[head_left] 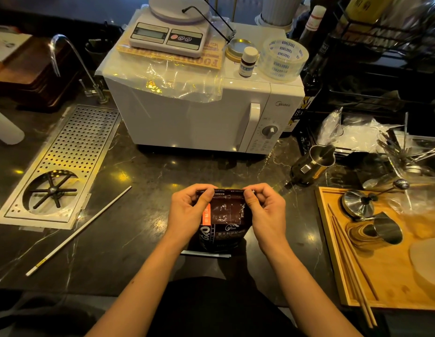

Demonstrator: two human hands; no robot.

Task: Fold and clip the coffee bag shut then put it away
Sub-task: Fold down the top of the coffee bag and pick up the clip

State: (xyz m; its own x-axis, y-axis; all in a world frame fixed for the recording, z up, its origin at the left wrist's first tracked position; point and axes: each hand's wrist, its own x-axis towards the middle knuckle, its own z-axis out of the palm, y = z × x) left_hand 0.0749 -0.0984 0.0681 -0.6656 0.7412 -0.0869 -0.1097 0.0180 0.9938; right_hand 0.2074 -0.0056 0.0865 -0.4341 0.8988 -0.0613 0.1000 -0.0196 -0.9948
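A dark brown coffee bag (225,220) with an orange label and white lettering stands upright on the dark marble counter, near its front edge. My left hand (187,210) pinches the bag's top left corner. My right hand (266,210) pinches the top right corner. The top edge is folded over between my thumbs and fingers. A flat white strip (206,254) lies on the counter just under the bag's base; whether it is a clip I cannot tell.
A white microwave (199,113) stands behind the bag, with a kitchen scale (167,32) and tape roll (283,58) on top. A perforated metal drip tray (65,164) and a long white stick (80,229) lie left. A steel pitcher (313,166) and wooden tray (382,249) sit right.
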